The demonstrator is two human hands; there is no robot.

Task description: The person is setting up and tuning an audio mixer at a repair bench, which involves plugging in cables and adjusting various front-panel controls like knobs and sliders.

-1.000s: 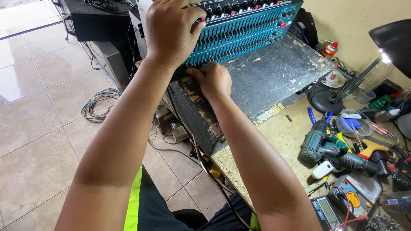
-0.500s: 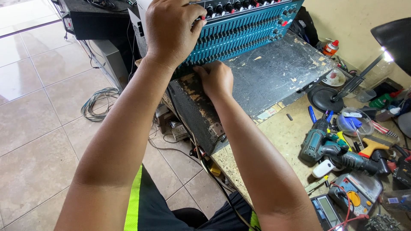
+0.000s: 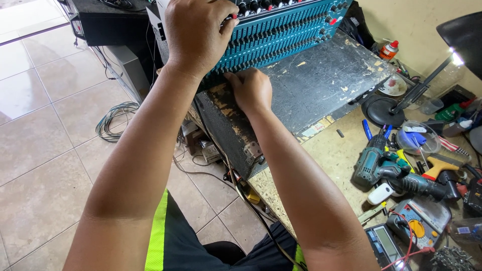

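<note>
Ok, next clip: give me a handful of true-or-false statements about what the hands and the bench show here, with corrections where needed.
1. The left hand rests on top of the teal slider unit. True.
2. The right hand holds the cordless drill. False: the drill lies untouched on the bench; the right hand presses at the unit's lower front edge.
3. A black desk lamp stands on the bench to the right of the black case. True.
4. The coiled cable lies on the bench beside the multimeter. False: it lies on the tiled floor, left of the bench.
5. The teal unit sits on the floor. False: it sits on the worn black case.
</note>
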